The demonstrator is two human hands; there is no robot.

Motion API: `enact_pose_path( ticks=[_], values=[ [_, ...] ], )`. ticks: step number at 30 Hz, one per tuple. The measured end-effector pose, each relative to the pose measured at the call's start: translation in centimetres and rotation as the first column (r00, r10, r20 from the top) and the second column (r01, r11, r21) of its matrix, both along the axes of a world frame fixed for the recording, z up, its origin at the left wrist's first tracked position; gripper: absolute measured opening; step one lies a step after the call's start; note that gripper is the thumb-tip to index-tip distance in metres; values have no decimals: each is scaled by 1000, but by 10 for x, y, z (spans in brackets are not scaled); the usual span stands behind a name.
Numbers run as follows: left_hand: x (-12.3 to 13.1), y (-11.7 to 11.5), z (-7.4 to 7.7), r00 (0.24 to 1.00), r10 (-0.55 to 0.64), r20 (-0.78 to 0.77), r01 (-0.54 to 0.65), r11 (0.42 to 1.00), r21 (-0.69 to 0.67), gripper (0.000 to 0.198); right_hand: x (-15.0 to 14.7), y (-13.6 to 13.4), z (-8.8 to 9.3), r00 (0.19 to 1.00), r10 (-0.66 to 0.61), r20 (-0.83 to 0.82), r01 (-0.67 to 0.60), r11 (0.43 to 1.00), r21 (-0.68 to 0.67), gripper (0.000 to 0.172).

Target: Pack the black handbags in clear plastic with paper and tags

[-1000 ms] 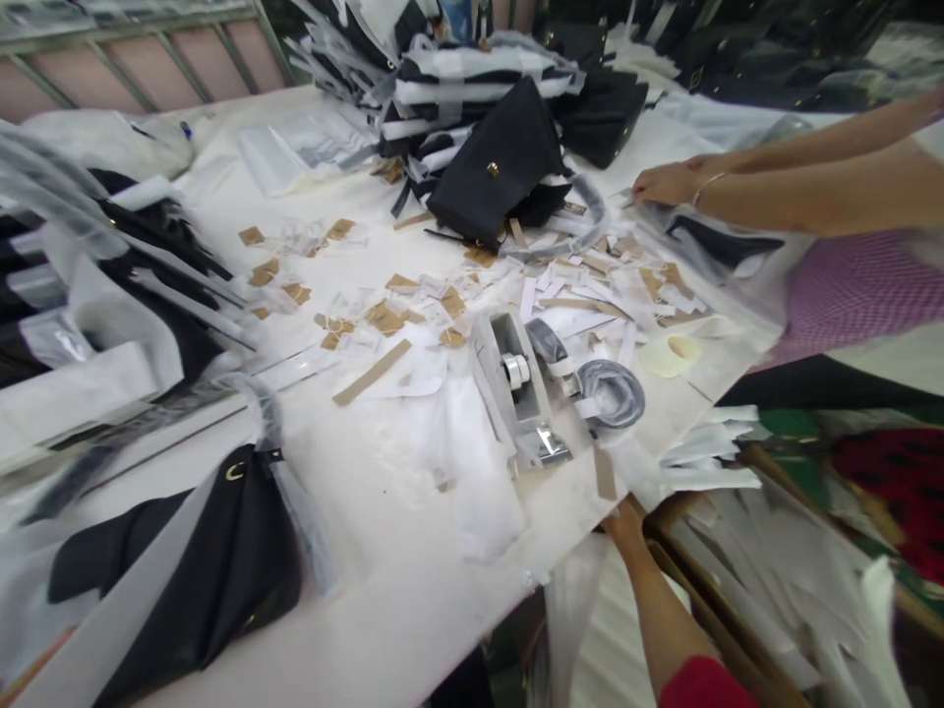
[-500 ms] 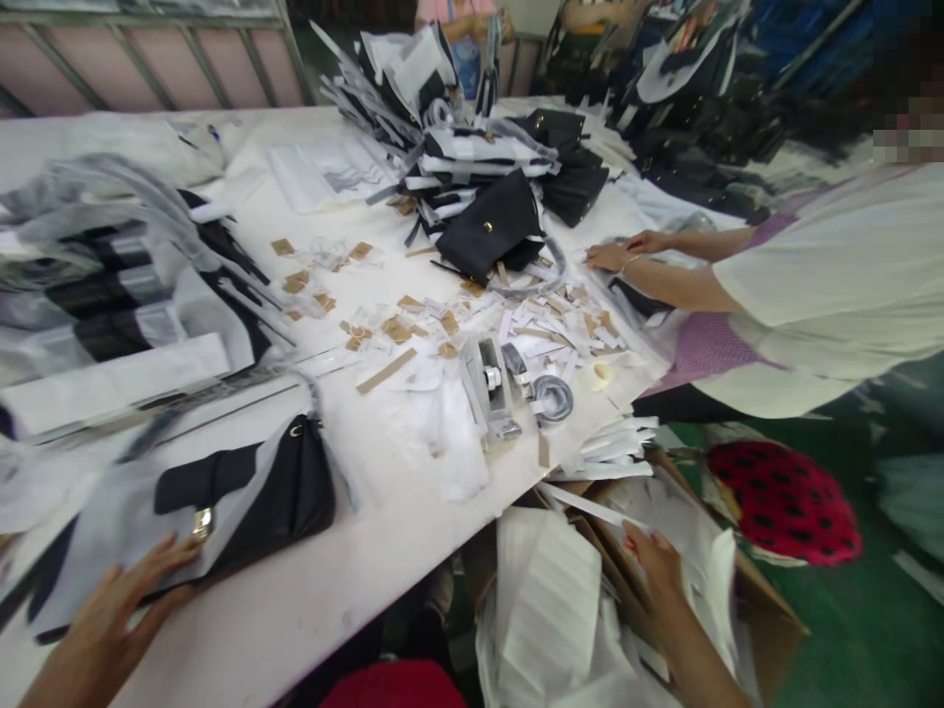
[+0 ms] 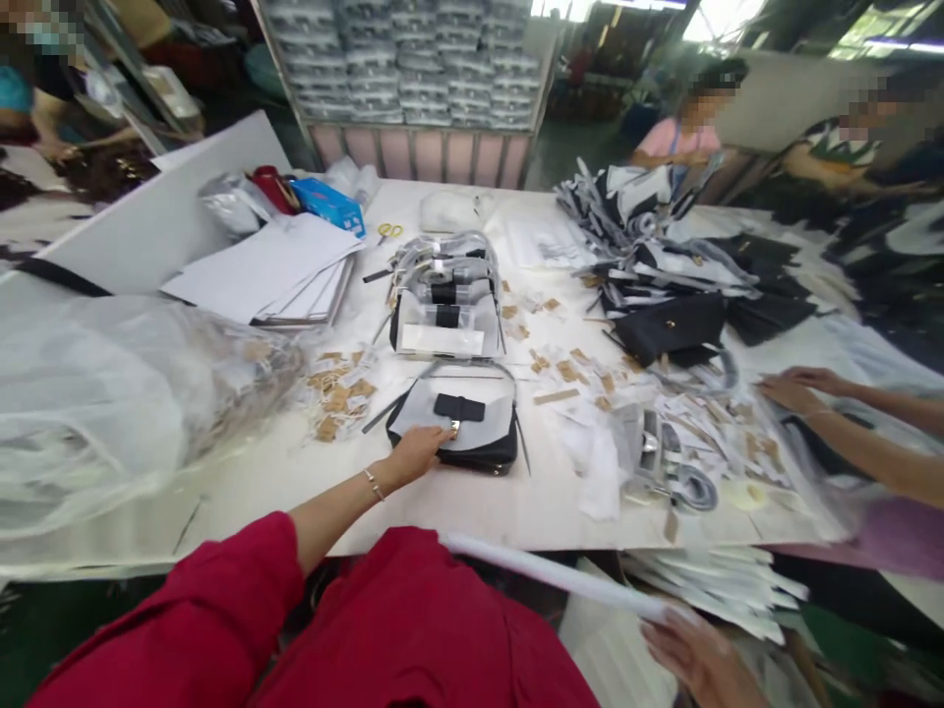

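A black handbag [image 3: 487, 454] lies on the table in front of me, with white wrapping over its flap and a gold clasp [image 3: 455, 428]. My left hand [image 3: 417, 454] grips its front edge, fingertips beside the clasp. Low on the right, my right hand [image 3: 693, 644] is closed on one end of a long white strip [image 3: 546, 567], which stretches across the front of my red top. Motion blurs the right fingers somewhat. Behind the handbag sits another wrapped bag [image 3: 448, 315] with a white strip across it.
Brown tags [image 3: 339, 398] lie left of the handbag, by a plastic bag [image 3: 95, 413]. A tape dispenser [image 3: 649, 447] and piled black bags [image 3: 668, 324] are to the right. White strips [image 3: 723, 585] overhang a box below the edge. A co-worker's hands [image 3: 800, 388] work at far right.
My view has swung left and up. My right hand has lifted the white strip out from the box area toward my body. My left hand stays on the handbag.
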State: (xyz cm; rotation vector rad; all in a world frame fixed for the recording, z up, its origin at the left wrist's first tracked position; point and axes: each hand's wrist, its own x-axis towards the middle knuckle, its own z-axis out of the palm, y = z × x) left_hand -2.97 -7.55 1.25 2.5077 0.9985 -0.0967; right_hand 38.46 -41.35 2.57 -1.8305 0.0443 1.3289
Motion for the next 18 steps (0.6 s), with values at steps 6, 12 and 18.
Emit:
enact_pose_path(
  ticks=[6, 12, 18],
  values=[
    [1, 19, 12, 983, -182, -17, 183, 982, 47, 56, -139, 168, 5, 982, 100, -160, -67, 978, 199, 43],
    [2, 14, 9, 985, -172, -3, 171, 976, 138, 42, -197, 223, -28, 974, -87, -208, 125, 977, 175, 25],
    [-12, -19, -30, 990, -71, 118, 30, 946, 321, 56, -200, 233, -43, 956, -186, -227, 210, 974, 87, 12]
  ],
)
